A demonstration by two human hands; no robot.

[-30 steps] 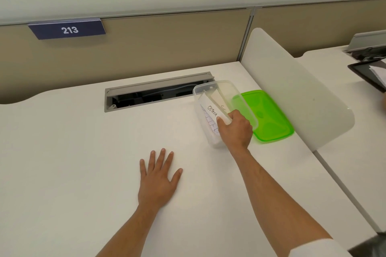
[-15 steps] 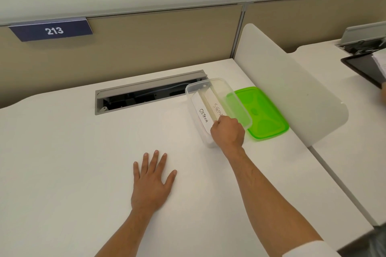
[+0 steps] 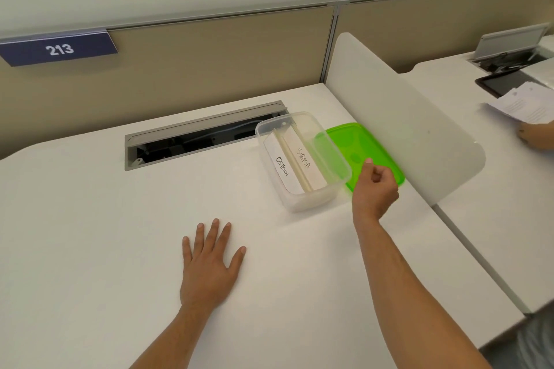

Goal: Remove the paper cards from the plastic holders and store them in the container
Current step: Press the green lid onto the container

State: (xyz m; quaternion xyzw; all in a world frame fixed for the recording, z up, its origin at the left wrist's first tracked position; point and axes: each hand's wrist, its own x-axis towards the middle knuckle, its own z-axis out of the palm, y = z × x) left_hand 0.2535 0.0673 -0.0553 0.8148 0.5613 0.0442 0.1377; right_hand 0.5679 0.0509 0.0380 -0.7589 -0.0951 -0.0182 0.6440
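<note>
Since half a second ago the right hand [image 3: 374, 188] has come out of the clear container [image 3: 302, 200] and is now just right of it, above the near edge of the green lid [image 3: 365, 140]. Its fingers are loosely curled and hold nothing. Two paper cards lie inside the container, one marked OSTRICH [image 3: 283, 170] and one marked SIGMA [image 3: 304, 158], side by side. Left and nearer from the container, the left hand [image 3: 208, 266] rests flat on the white desk [image 3: 90, 233], fingers spread.
</note>
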